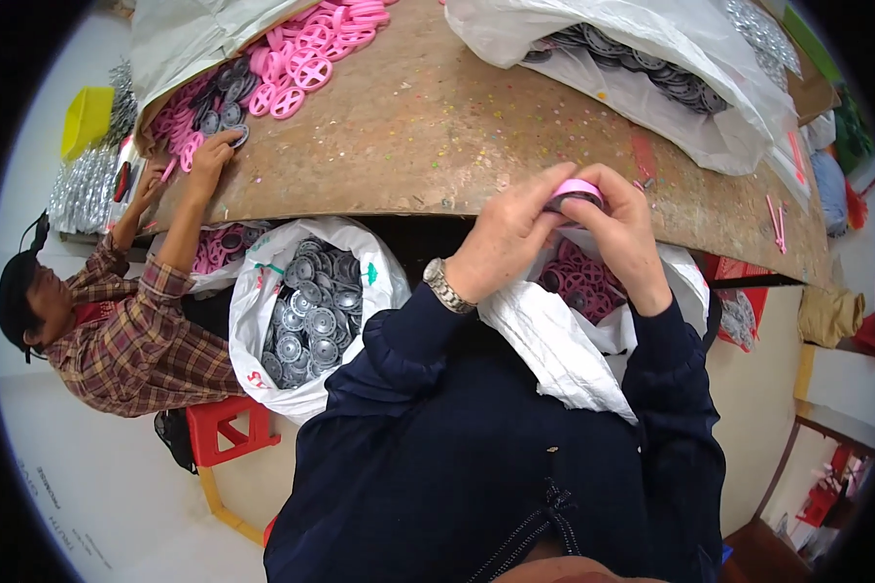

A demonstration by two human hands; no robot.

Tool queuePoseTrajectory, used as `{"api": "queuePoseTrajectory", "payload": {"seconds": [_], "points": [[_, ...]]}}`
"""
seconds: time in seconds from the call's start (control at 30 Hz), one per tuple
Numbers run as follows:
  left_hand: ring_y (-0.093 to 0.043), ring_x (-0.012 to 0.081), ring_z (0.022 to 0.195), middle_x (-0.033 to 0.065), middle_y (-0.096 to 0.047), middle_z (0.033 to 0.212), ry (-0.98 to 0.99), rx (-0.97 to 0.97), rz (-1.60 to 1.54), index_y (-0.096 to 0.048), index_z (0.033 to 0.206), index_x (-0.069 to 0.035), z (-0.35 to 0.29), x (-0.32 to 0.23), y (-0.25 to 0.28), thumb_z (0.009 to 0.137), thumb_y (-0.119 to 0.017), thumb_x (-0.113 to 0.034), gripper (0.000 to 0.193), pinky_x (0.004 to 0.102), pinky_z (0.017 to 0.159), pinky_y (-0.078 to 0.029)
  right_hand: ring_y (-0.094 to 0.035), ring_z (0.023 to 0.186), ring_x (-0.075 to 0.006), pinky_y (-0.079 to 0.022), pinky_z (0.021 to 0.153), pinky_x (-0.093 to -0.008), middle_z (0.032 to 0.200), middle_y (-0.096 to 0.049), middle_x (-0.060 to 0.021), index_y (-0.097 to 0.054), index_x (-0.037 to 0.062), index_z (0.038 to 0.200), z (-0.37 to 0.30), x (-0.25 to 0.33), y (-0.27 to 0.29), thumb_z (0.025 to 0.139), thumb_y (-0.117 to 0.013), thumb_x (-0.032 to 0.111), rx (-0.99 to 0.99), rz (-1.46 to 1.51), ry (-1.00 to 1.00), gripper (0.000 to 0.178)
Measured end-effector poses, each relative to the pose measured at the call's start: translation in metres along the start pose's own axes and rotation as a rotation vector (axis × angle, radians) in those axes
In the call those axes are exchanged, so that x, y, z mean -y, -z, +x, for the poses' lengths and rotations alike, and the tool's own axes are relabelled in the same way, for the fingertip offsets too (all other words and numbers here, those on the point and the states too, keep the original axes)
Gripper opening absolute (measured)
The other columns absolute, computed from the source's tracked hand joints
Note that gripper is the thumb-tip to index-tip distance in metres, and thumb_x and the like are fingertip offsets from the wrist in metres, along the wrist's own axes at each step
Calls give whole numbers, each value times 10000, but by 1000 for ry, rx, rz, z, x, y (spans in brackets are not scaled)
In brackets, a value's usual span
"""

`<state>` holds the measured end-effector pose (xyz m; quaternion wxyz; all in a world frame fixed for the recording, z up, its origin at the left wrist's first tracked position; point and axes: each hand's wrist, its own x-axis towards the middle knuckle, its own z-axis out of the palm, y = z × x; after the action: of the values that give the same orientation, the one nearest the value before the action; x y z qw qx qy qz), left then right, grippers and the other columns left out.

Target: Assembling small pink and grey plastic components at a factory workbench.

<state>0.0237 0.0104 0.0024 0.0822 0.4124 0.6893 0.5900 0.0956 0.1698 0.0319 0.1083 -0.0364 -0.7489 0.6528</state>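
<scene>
Between my two hands, just over the table's near edge, is a small pink plastic wheel with a dark grey underside. My left hand, with a metal watch at the wrist, grips its left side with fingers and thumb. My right hand is closed round the other side, its thumb pressed on the dark part. My fingers hide much of the wheel. Right below hangs an open white sack holding pink wheels with dark centres.
A brown table bears a pile of pink spoked wheels and a white sack of dark discs. To my left stands a sack of grey discs. Beyond it, a co-worker in a plaid shirt handles parts.
</scene>
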Motion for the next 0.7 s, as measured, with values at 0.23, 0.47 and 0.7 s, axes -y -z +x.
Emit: {"api": "queuePoseTrajectory", "payload": {"seconds": [0.23,0.47,0.7], "points": [[-653,311,957,164,-656,1117,-122,54,123,-537,1364,-44,6,-9,25,873,-688,-113,518,371,853,-518,-560,812,-74,-476,735,-240,896,-616,9,-621,9,971,-7,7,16,864,-635,56,111,-189,-110,118],[-523,367,1130,176,-595,1198,-251,-346,817,-622,1194,-42,49,54,140,873,-692,-228,377,465,962,-431,-637,846,-363,-499,743,-416,895,-673,-162,-661,11,973,-32,2,30,788,-720,164,386,-709,-22,247],[-436,467,1247,270,-447,1381,104,-491,1199,-521,1365,-117,99,140,252,841,-689,-514,678,580,983,-405,-633,960,-375,-505,835,-425,1015,-683,-178,-655,-3,1060,-38,-10,32,769,-739,132,430,-815,-22,331]]}}
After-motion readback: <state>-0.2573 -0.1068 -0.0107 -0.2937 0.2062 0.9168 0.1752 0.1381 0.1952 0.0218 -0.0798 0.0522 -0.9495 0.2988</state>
